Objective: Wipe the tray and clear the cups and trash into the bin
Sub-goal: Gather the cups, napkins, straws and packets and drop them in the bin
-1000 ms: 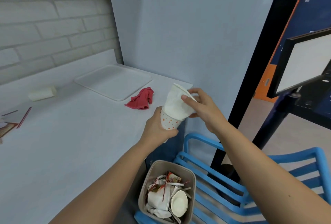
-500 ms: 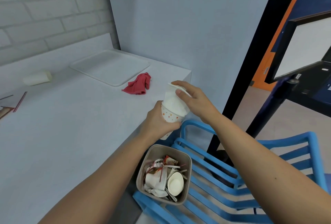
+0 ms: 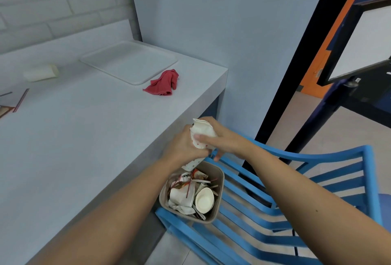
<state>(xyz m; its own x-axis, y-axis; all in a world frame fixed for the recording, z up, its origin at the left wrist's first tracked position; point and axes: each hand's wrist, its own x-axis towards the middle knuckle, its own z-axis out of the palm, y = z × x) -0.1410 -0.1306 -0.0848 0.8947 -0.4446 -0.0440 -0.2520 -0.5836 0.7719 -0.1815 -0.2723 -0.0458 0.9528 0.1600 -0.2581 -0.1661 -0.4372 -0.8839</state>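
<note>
Cups [image 3: 204, 129]: a white one nested in a dotted one, top rim crumpled, held in the air just off the desk [image 3: 74, 137] edge and directly above the bin [image 3: 221, 182], which sits at 6 o'clock from them on a blue chair [image 3: 296, 182]. Left hand [image 3: 184, 148] fingers are clamped round the dotted cup's body. Right hand [image 3: 224, 139] fingers are curled over the white cup, thumb pressing across the front. The dotted cup's base points down toward the bin mouth. Bin already holds cups, wrappers and sticks and looks well filled. Judgement: step in hand is crush-and-drop. Keep the stack centred over the opening, squeeze it flat so it takes little room, let go low and with both hands at once so it does not bounce off the pile or the rim onto the chair slats. At 11 o'clock from the cups lies a red cloth [image 3: 164, 83], touching or just beside the near corner of the tray [image 3: 127, 61]; at 10 o'clock, well apart, one more cup [image 3: 41, 73] lies on its side. Versus 0.5 s ago: hands and cups have dropped from desk-edge height toward the bin, white cup is more crushed, and the right hand's grip has closed further round it.
</note>
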